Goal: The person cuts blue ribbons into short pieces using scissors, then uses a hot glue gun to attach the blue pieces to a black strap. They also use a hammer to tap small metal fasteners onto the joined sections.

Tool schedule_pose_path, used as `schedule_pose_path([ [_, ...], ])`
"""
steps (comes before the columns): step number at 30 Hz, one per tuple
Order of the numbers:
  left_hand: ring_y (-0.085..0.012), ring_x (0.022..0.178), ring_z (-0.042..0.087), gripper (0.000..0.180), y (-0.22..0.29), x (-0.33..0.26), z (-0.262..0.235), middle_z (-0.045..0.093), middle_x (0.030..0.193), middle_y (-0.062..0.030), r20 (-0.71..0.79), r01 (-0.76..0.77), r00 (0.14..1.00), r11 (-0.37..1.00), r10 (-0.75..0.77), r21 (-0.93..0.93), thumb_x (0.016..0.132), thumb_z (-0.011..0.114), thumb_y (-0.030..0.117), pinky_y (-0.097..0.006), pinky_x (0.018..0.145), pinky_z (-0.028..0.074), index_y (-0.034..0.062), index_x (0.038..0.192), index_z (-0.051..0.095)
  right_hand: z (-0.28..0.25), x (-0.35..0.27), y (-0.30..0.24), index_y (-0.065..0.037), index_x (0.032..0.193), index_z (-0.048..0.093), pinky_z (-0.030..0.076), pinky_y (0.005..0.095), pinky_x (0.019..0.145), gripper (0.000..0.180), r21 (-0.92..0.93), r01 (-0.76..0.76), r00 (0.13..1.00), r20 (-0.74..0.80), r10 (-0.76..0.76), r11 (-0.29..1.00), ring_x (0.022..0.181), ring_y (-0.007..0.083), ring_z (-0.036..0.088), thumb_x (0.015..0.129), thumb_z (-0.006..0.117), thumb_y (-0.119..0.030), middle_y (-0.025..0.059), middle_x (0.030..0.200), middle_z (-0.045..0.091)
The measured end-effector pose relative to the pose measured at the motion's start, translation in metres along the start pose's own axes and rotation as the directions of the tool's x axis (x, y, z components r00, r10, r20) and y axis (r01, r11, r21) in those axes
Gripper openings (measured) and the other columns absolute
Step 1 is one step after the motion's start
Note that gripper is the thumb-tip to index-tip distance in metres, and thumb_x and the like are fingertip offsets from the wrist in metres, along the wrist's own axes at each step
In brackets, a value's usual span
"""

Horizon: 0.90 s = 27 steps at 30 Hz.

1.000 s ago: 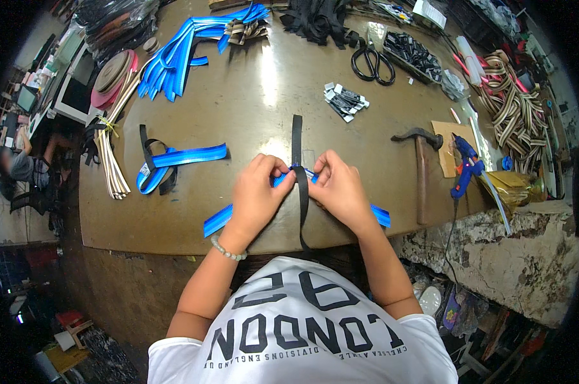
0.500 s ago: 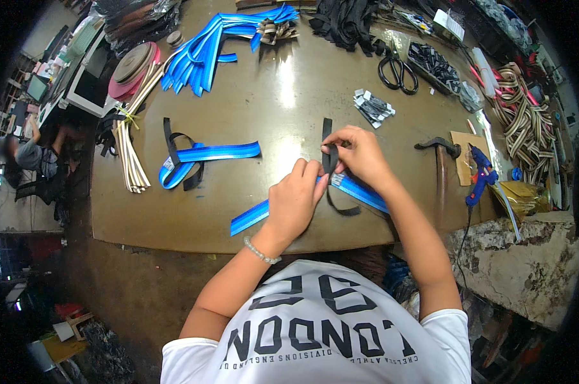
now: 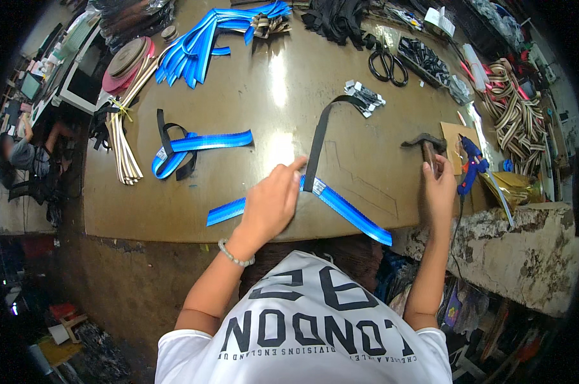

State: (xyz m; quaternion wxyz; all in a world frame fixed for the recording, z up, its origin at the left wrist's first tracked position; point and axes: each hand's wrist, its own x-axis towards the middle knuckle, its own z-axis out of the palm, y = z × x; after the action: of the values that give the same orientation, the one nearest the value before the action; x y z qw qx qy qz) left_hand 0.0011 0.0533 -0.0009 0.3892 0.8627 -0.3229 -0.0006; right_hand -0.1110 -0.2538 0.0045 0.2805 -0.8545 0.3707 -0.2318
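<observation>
My left hand (image 3: 270, 201) rests over the middle of a blue strap (image 3: 356, 217) near the table's front edge, thumb against it and index finger stretched out. The strap bends there in a shallow peak, with a small pale label (image 3: 319, 186) beside the bend. From that point a black strap (image 3: 318, 137) runs up the table and curves right at its far end. My right hand (image 3: 440, 182) grips a hammer (image 3: 428, 153) by its wooden handle, close below the dark metal head. How the black strap joins the blue one is partly hidden by my left hand.
To the left lies another blue strap (image 3: 219, 139) looped with black webbing. Farther back are blue straps (image 3: 193, 51), black-handled scissors (image 3: 388, 66) and small black-and-white pieces (image 3: 366, 97). A blue glue gun (image 3: 474, 165) lies right of the hammer. A person (image 3: 30, 150) sits far left.
My right hand has left the black strap and moved right onto the hammer. The black strap now stretches out farther up the table. My left hand has shifted slightly left.
</observation>
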Motion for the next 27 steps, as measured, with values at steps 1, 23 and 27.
schedule_pose_path([
  [1, -0.0349, 0.079, 0.063, 0.022, -0.003, 0.0, 0.0, 0.06, 0.094, -0.017, -0.007, 0.033, 0.999, 0.998, -0.034, -0.05, 0.098, 0.051, 0.013, -0.043, 0.068, 0.05, 0.007, 0.118, 0.059, -0.005, -0.009, -0.016, 0.003, 0.117, 0.057, 0.05, 0.041, 0.08, 0.038, 0.112, -0.017, 0.997, 0.082, 0.008, 0.994, 0.09, 0.0379, 0.064, 0.093, 0.063, -0.026, 0.0205, 0.103, 0.067],
  [23, -0.0297, 0.079, 0.063, 0.045, 0.012, -0.002, 0.013, 0.059, 0.092, -0.0133, -0.104, 0.049, 0.994, 0.993, -0.038, 0.107, 0.078, 0.076, 0.039, -0.039, 0.067, 0.051, 0.0027, 0.1, 0.059, 0.019, -0.06, -0.073, 0.001, 0.106, 0.057, 0.048, 0.0555, 0.068, 0.038, 0.151, 0.184, 0.938, 0.267, -0.219, 0.971, 0.08, 0.0495, 0.063, 0.099, 0.052, -0.036, 0.0291, 0.082, 0.065],
  [27, -0.03, 0.08, 0.062, 0.028, 0.012, 0.0, 0.021, 0.058, 0.092, -0.0113, -0.117, 0.107, 0.989, 0.987, -0.093, 0.121, 0.08, 0.072, 0.025, -0.04, 0.07, 0.051, 0.0042, 0.096, 0.062, 0.009, -0.018, -0.033, -0.001, 0.113, 0.059, 0.05, 0.0508, 0.073, 0.038, -0.266, 0.18, 0.982, 0.0, -0.186, 0.947, 0.087, 0.0446, 0.064, 0.099, 0.051, -0.036, 0.0263, 0.096, 0.066],
])
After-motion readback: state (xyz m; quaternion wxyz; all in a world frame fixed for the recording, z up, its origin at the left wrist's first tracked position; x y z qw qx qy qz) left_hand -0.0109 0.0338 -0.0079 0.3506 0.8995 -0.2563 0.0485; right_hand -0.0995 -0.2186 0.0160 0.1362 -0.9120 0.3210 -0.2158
